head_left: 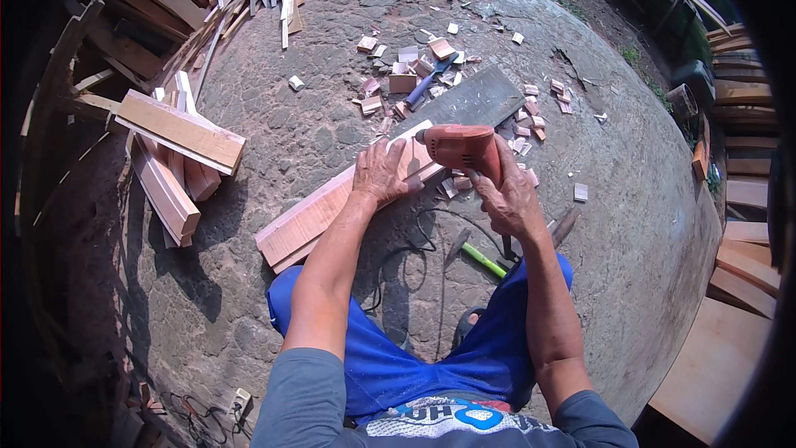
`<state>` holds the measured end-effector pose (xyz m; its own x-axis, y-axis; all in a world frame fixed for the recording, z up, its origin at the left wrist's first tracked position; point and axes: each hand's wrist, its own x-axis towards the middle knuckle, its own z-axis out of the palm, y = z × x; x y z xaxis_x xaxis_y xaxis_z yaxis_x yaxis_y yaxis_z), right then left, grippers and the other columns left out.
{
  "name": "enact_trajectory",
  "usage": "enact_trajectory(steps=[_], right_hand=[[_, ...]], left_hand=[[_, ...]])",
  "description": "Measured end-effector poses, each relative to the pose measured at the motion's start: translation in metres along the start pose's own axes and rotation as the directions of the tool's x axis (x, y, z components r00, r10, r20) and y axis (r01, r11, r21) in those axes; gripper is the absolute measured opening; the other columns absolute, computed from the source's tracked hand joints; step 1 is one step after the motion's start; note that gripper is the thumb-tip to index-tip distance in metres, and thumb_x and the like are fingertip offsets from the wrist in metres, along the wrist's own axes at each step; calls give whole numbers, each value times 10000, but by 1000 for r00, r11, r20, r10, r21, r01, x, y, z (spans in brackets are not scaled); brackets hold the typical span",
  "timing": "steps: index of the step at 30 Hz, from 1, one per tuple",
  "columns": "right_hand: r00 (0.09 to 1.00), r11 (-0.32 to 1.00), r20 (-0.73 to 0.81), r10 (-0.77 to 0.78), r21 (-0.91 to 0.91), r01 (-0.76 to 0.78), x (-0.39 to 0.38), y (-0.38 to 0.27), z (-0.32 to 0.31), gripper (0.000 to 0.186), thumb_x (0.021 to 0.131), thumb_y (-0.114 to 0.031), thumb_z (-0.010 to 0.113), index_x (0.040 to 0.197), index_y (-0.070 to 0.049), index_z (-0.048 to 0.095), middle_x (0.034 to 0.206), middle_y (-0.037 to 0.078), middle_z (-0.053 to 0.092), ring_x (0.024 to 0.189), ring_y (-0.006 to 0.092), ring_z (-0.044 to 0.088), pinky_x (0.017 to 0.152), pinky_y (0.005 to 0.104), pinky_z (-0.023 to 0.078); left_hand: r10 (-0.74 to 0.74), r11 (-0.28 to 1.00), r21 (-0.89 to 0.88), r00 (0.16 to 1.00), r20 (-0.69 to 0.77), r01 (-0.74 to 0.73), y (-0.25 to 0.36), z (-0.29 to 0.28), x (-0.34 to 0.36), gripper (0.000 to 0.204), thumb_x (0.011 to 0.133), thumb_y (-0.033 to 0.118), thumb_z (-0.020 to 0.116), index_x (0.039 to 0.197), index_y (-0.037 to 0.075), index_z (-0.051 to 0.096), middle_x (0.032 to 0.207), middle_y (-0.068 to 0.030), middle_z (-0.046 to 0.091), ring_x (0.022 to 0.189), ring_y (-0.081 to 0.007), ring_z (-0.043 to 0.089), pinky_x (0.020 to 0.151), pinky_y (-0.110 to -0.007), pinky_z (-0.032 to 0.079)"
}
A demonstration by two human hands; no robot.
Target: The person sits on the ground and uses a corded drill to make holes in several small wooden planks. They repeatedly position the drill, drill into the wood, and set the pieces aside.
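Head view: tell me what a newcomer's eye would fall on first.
The red pistol-shaped power drill near the centre stands out first, held in the right hand at the far end of a long pinkish wooden plank, on which the left hand rests. Next come the bright blue trousers at lower centre and small pale wooden blocks scattered beyond the plank.

I count my left hand [383, 172] and right hand [510, 199], two; one drill [461, 148]; one long pink board [319, 211]; one dark plank [487, 98], far; one green-handled hammer [482, 260], near; one blue-handled tool [421, 90], far; offcuts [403, 83] past counting.
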<state>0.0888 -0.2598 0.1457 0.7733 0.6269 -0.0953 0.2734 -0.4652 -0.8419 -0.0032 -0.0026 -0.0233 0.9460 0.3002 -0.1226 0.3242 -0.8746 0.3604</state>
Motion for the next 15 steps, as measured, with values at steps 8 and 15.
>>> enact_trajectory(steps=[8,15], right_hand=[[976,947,211,-55,-300,118,74,-41,-36,640,997,-407,683,1549,-159,474,1226,258,745,1106,421,748,959,525,585],[933,857,343,108,-507,87,129,-111,-14,470,999,-352,723,1326,-44,584,1152,230,753,1068,364,753,883,496,580]], left_hand=[[-142,973,176,988,-61,150,-4,3,-37,1433,645,672,935,1647,-74,234,1612,-232,405,1498,-406,396,1279,-542,263],[-155,973,161,985,-75,166,12,-8,-39,1374,673,647,928,1642,-58,259,1589,-207,424,1518,-364,386,1311,-516,214]])
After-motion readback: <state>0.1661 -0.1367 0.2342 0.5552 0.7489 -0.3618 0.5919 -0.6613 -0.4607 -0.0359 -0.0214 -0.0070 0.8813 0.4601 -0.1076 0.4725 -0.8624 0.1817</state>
